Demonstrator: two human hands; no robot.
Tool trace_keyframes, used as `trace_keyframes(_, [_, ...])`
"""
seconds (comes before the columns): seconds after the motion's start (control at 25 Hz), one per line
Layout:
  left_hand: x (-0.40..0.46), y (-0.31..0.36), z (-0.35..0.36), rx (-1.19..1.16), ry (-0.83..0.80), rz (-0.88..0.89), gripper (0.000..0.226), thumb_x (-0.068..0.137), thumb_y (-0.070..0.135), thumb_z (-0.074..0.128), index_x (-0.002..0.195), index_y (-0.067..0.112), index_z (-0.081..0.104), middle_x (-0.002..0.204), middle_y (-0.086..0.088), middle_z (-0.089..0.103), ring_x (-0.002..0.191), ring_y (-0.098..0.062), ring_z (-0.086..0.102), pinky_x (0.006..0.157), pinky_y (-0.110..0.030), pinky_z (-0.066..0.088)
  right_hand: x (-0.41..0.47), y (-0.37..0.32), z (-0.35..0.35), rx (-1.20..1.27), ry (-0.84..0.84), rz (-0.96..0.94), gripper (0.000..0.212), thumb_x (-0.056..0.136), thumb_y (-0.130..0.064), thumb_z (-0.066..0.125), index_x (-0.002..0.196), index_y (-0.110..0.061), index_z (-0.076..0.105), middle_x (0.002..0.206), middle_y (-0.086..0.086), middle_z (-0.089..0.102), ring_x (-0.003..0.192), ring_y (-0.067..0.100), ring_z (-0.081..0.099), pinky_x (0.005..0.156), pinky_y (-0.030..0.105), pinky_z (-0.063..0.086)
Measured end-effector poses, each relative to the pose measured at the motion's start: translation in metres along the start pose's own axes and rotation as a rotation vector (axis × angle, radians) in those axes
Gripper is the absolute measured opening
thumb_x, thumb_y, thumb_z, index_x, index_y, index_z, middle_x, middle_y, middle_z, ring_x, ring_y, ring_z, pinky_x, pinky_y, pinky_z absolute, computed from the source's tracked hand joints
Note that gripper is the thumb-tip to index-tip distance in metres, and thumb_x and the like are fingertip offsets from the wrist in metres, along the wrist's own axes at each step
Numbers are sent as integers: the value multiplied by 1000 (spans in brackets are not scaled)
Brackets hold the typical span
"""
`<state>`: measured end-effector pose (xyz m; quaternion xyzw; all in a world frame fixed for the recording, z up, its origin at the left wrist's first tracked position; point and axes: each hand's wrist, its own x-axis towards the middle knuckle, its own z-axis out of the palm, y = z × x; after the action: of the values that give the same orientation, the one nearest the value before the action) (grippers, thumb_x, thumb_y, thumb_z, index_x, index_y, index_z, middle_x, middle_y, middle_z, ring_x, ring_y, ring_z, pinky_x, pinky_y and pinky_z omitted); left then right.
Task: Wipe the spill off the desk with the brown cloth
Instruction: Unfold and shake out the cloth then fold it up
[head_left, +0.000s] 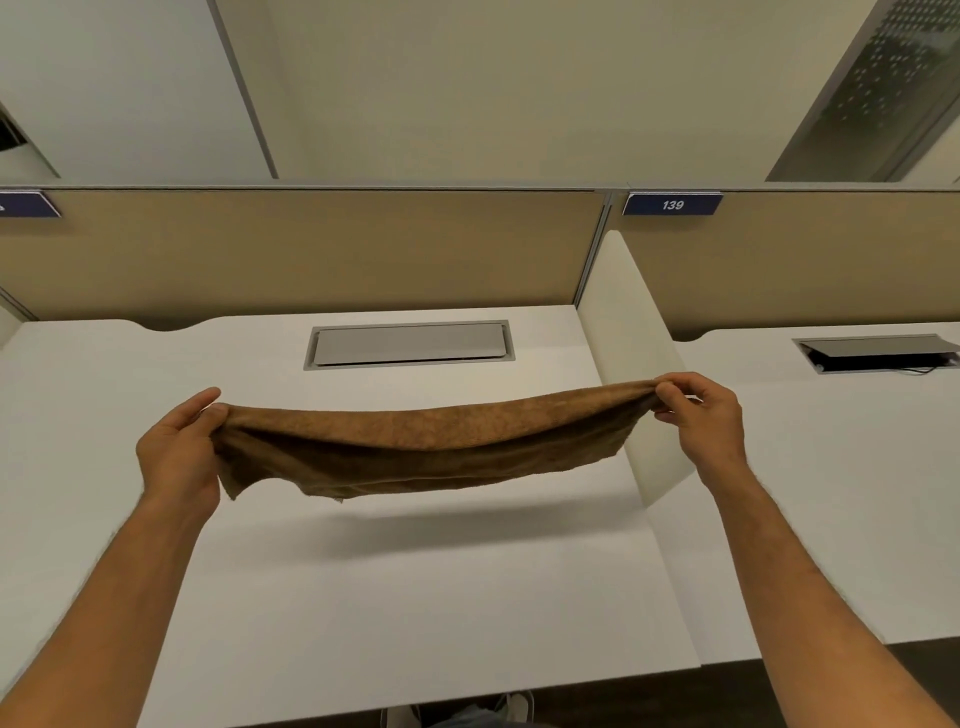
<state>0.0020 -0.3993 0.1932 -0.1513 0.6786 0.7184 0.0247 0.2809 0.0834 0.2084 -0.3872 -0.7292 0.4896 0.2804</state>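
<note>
tan partition (311, 249) | closed cable hatch (409, 344) | blue "139" plate (672, 204) | white divider (623, 332) (neighbouring hatch (878, 353) open)

Tan fabric partition (311, 249) along back of white desk (363, 597), grey metal frame on top edge. Closed grey cable hatch (410, 344) set flush in desktop. White side divider (631, 364) separating from neighbouring desk (831, 467), its cable hatch (878, 353) propped open, black cord trailing out. Blue number plate (671, 203) reading 139 on right partition; second blue plate (26, 204) at far left. Pale walls behind, dark dotted glass panel (878, 88) upper right. Dark floor (779, 686) below desk edge.
</note>
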Motion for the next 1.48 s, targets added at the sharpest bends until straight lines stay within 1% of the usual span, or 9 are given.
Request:
trace_keyframes(0.08, [-2, 1, 0, 83, -29, 54, 28, 99, 9, 67, 125, 16, 75, 129, -5, 70, 117, -20, 64, 101, -30, 52, 1, 1, -1, -25, 1, 9, 15, 99, -22, 61, 106, -13, 70, 101, 8, 70, 93, 25, 70, 84, 39, 61])
trace_keyframes(0.2, [-1, 4, -7, 463, -116, 281, 24, 103, 13, 62, 122, 14, 76, 121, -4, 71, 114, -20, 62, 100, -32, 48, 9, 0, -12, -18, -9, 57, 14, 100, -26, 57, 98, -18, 68, 98, 5, 69, 96, 25, 66, 84, 39, 57])
trace_keyframes(0.48, [9, 14, -9, 1014, -568, 408, 23, 105, 9, 57, 105, 19, 78, 106, -6, 72, 103, -26, 64, 90, -35, 45, 33, -30, -26, 270, 73, 234, 19, 97, -17, 57, 80, -20, 64, 82, 6, 64, 73, 22, 59, 55, 27, 51])
trace_keyframes(0.6, [0, 7, -7, 963, -666, 376, 21, 102, 10, 62, 101, 25, 78, 101, 3, 74, 99, -18, 67, 85, -29, 47, 38, -35, -37, 336, 97, 216, 22, 96, -14, 57, 76, -21, 63, 75, 3, 61, 63, 15, 56, 47, 20, 48])
trace_keyframes(0.72, [-4, -5, -9, 775, -598, 239, 18, 99, 13, 69, 97, 25, 82, 94, 6, 80, 99, -15, 70, 87, -30, 50, 39, -31, -49, 197, 1, 106, 21, 98, -19, 56, 81, -26, 66, 76, 0, 65, 66, 14, 60, 58, 29, 52])
trace_keyframes(0.96, [-5, -15, -9, 508, -486, 14, 17, 99, 7, 67, 102, 19, 80, 107, -12, 78, 111, -36, 69, 90, -42, 55, 29, -34, -44, 2, -80, -78, 22, 98, -14, 59, 84, -28, 69, 76, 11, 67, 58, 19, 64, 51, 30, 57])
trace_keyframes(1.12, [-19, -5, 5, 487, -455, 104, 21, 102, 6, 63, 98, 19, 79, 106, -8, 75, 107, -32, 67, 90, -41, 54, 20, -39, -26, -85, -130, -138, 15, 98, -19, 60, 89, -26, 70, 85, 0, 72, 80, 19, 69, 68, 32, 59])
trace_keyframes(1.32, [-84, 10, 69, 482, -469, 284, 30, 99, 0, 57, 91, 24, 73, 73, -10, 70, 62, -16, 65, 52, -15, 50, -13, -60, 32, -7, -270, -134, 14, 97, -19, 62, 89, -26, 72, 84, -3, 72, 82, 18, 71, 72, 31, 64])
trace_keyframes(1.48, [-142, 9, 127, 517, -671, 342, 20, 92, 14, 75, 103, 30, 75, 82, 7, 66, 67, -16, 67, 65, -23, 54, -42, -85, 82, 97, -393, -85, 8, 94, -16, 67, 91, -20, 73, 87, 5, 73, 82, 25, 73, 72, 36, 65])
